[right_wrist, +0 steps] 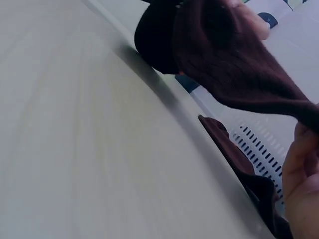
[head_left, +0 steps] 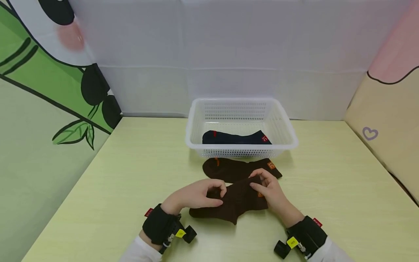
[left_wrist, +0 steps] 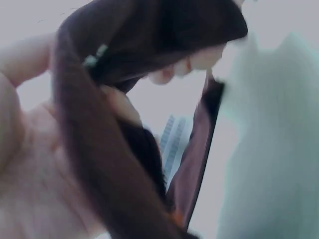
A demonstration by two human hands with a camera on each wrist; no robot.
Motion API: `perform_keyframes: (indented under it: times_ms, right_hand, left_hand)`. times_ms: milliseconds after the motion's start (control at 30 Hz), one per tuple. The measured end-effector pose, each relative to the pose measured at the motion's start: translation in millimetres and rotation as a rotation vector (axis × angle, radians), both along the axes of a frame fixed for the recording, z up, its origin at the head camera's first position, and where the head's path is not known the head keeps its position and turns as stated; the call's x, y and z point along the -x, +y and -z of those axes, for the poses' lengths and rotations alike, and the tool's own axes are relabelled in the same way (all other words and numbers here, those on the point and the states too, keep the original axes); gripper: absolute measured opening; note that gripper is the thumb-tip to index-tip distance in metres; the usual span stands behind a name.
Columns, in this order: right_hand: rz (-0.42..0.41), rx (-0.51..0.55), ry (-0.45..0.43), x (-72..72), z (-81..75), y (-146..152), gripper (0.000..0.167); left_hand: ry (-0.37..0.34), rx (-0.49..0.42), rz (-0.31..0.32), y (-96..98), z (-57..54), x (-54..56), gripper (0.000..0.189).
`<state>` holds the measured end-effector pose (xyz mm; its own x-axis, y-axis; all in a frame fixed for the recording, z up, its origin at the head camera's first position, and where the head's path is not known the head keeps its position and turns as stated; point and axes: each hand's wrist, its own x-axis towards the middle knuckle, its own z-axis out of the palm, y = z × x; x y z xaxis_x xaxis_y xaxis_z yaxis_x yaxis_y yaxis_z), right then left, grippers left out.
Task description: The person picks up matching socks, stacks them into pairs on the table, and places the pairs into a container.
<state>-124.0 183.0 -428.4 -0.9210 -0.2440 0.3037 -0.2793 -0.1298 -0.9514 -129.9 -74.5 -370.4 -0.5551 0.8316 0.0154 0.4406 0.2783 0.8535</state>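
Note:
A dark brown sock (head_left: 240, 199) with an orange mark near its cuff is held between both hands, raised off the table in the right wrist view. My left hand (head_left: 198, 196) grips its toe-side part, with fingers and thumb curled at the fabric. At the cuff end, my right hand (head_left: 270, 187) pinches the sock between thumb and fingers. Just beyond lies a second brown sock (head_left: 229, 170), flat, its orange-marked cuff to the right. In the left wrist view the held sock (left_wrist: 79, 134) crosses in front of the left palm (left_wrist: 40, 174), partly hiding the fingers.
A white perforated plastic basket (head_left: 242, 147) stands at the back of the light wooden table (head_left: 131, 163). Inside it lies a dark navy sock (head_left: 234, 138) with red marks. White sheeting (head_left: 229, 43) rises behind, with printed panels at both sides.

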Motion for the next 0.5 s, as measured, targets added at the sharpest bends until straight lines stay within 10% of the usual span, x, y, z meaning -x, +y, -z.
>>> perform_keyframes:
  times_ms: [200,500]
  right_hand:
    - [-0.016,-0.088,0.006,6.5,1.8,10,0.022]
    - [0.023,-0.221,0.015,12.6,0.5,30,0.014]
  left_hand:
    - [0.167,0.279,-0.132,-5.3,3.5,2.0,0.019]
    - [0.206,0.468,-0.329,-7.0,11.5,2.4,0.026]
